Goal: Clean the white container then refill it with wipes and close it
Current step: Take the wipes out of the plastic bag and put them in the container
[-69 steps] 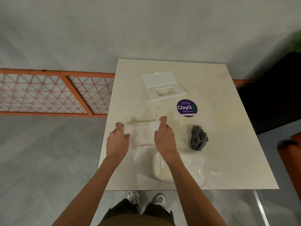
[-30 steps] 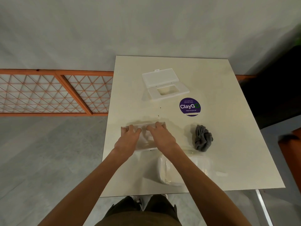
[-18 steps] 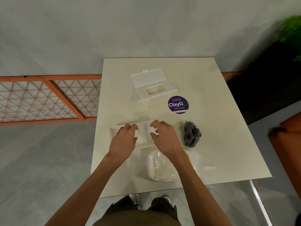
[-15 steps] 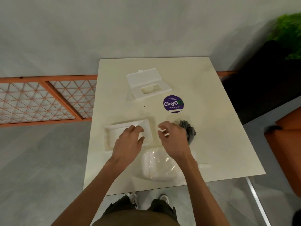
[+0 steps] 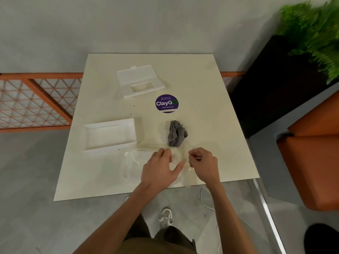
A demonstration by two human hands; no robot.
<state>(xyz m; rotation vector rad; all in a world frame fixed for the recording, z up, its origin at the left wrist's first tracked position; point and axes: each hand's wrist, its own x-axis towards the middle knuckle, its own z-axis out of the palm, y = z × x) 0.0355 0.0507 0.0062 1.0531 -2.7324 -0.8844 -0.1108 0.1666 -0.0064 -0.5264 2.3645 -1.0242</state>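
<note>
Cream table [image 5: 201, 85] — left hand [image 5: 161, 168] spread on wipes pack [image 5: 132, 162], right hand [image 5: 204, 162] pinching it.

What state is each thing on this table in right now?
white container: open, empty, upright.
lid: off, lying apart, flap open.
grey cloth: crumpled, untouched.
wipes pack: lying flat, not yet in the container.
left hand: open, resting on the pack.
right hand: fingers curled at the pack; grip unclear.
</note>
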